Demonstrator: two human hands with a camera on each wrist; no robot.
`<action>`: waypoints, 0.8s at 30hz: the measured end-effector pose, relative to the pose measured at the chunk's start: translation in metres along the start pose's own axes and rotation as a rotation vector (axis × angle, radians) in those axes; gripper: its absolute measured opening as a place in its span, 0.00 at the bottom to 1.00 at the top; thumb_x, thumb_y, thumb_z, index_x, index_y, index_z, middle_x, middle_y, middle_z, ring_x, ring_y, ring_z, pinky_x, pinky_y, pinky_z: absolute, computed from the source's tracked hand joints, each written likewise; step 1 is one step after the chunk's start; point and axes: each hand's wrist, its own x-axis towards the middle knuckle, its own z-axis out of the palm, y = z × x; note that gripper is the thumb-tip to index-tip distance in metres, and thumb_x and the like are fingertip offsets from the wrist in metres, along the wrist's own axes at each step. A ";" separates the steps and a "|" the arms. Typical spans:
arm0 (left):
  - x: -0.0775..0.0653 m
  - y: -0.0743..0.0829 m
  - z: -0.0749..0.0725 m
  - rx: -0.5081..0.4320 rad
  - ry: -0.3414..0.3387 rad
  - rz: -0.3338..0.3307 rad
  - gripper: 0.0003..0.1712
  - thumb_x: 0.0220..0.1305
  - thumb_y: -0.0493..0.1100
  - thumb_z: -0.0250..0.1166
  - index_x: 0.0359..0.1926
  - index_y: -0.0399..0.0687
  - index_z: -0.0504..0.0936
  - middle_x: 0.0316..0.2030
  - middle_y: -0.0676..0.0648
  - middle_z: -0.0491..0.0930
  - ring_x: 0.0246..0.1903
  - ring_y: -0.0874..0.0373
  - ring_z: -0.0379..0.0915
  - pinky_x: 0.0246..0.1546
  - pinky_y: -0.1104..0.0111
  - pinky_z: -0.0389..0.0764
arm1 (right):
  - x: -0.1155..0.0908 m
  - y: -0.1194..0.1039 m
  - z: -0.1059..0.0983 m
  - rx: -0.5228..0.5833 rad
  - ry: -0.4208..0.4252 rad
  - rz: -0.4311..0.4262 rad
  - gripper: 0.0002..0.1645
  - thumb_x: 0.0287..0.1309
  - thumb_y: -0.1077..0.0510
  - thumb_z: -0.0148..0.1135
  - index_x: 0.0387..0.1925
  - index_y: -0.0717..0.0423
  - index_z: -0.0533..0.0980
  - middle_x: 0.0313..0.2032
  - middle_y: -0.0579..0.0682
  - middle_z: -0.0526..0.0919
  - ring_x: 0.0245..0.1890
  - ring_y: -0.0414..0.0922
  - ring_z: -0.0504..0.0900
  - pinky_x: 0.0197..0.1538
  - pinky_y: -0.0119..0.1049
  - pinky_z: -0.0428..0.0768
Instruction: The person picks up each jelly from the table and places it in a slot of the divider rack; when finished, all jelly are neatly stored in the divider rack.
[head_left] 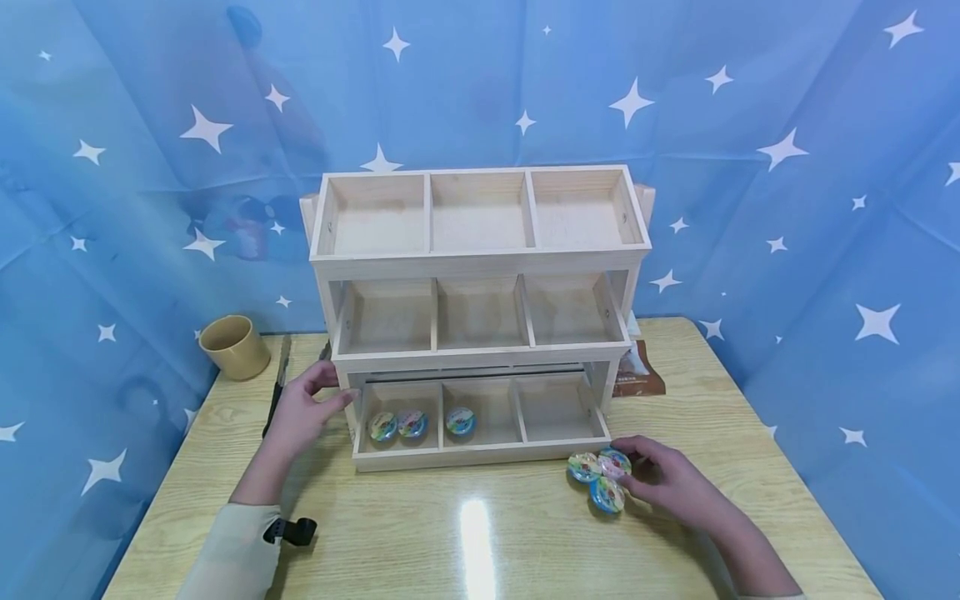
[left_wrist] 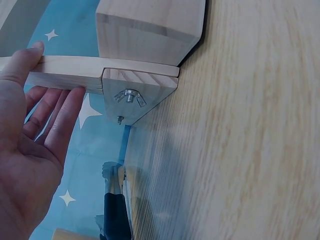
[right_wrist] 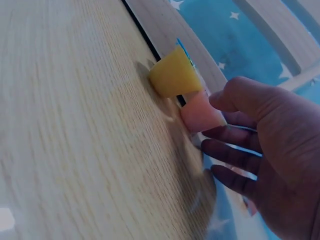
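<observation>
A three-tier wooden rack [head_left: 480,267] stands on the table, each tier split into three compartments. My left hand [head_left: 303,408] grips its left side post [left_wrist: 75,72], thumb on one face and fingers on the other. In the bottom tier, two small jelly cups [head_left: 397,425] sit in the left compartment and one jelly cup [head_left: 460,421] in the middle. By the rack's front right corner, my right hand [head_left: 667,483] curls thumb and fingers at a tight cluster of jelly cups [head_left: 585,467]. The right wrist view shows a yellow cup [right_wrist: 175,75] and a pink cup [right_wrist: 202,112], the thumb at the pink one.
A tan mug [head_left: 235,346] stands at the back left, beside a black-handled utensil [head_left: 277,383]. Behind the rack's right side lies a brown packet [head_left: 641,375]. A blue starred curtain [head_left: 750,167] surrounds the table.
</observation>
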 end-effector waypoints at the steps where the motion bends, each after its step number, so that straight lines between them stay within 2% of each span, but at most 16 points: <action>1: 0.000 0.000 0.000 0.002 0.001 0.000 0.25 0.74 0.45 0.77 0.65 0.43 0.82 0.55 0.36 0.87 0.62 0.39 0.79 0.70 0.30 0.67 | 0.000 0.000 0.000 0.000 -0.001 -0.002 0.26 0.69 0.58 0.78 0.66 0.57 0.82 0.53 0.44 0.86 0.47 0.40 0.83 0.50 0.37 0.85; 14: -0.001 -0.001 0.000 0.001 0.004 0.014 0.24 0.74 0.44 0.77 0.65 0.42 0.82 0.54 0.36 0.87 0.61 0.39 0.79 0.70 0.28 0.66 | 0.002 0.000 0.003 0.015 -0.002 0.004 0.26 0.69 0.56 0.78 0.63 0.58 0.82 0.47 0.43 0.87 0.45 0.40 0.83 0.47 0.36 0.84; 24: -0.001 -0.001 0.000 -0.013 -0.002 0.011 0.25 0.74 0.45 0.77 0.65 0.43 0.82 0.55 0.37 0.87 0.62 0.41 0.79 0.70 0.29 0.67 | -0.001 0.002 0.000 0.013 0.019 0.022 0.21 0.67 0.54 0.81 0.56 0.52 0.82 0.45 0.41 0.86 0.45 0.40 0.83 0.48 0.35 0.84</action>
